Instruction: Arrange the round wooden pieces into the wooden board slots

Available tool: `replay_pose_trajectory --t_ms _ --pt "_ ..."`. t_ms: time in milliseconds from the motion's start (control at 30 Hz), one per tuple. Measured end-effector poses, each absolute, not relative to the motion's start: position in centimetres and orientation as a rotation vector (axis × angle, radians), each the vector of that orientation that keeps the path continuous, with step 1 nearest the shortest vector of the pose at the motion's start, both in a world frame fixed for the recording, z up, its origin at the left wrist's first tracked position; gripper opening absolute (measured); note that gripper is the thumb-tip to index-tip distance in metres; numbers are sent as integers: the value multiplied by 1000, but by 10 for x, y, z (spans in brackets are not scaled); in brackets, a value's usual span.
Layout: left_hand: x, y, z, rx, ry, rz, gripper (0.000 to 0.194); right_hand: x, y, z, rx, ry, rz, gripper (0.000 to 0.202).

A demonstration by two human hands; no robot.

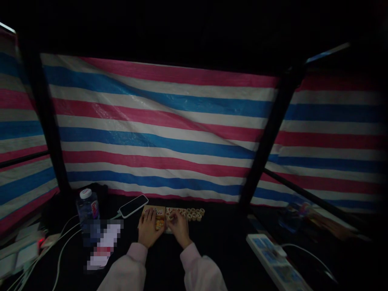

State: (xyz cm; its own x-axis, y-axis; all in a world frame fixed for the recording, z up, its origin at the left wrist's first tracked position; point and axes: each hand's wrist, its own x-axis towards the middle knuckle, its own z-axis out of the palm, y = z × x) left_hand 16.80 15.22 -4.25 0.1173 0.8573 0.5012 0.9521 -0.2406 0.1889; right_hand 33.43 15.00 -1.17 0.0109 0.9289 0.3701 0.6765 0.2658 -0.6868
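My left hand [148, 229] lies with fingers stretched out over the left half of a shallow wooden box [145, 208], covering part of it. Small pieces, some yellowish [159, 223], show beside its fingers. Over the right half of the box [167, 231], my right hand [180, 228] is closed, thumb and fingertips together at a small round wooden piece [171, 217]. More little pieces sit in that half, partly hidden by the hand. Just to the right of the box, several round wooden pieces [194, 214] stand in two rows on the dark table.
A white-edged phone [133, 205] with a cable lies left of the box. Further left stand a clear bottle [87, 206] and white cables [59, 246]. A long white power strip [277, 260] is at the right. Striped sheeting [157, 133] and dark posts [266, 133] enclose the table.
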Motion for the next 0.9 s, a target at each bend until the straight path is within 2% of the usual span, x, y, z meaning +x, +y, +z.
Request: replay_pose_trajectory --t_ms 167,333,900 --pt "168 153 -42 -2200 -1799 -763 66 390 153 -11 -1419 -1230 329 27" --pt "168 154 -42 -2206 -1798 -742 67 446 147 -22 -1475 -1056 246 41" --pt "166 154 -42 -2220 -1817 -728 69 470 157 -60 -1591 -1067 219 27"
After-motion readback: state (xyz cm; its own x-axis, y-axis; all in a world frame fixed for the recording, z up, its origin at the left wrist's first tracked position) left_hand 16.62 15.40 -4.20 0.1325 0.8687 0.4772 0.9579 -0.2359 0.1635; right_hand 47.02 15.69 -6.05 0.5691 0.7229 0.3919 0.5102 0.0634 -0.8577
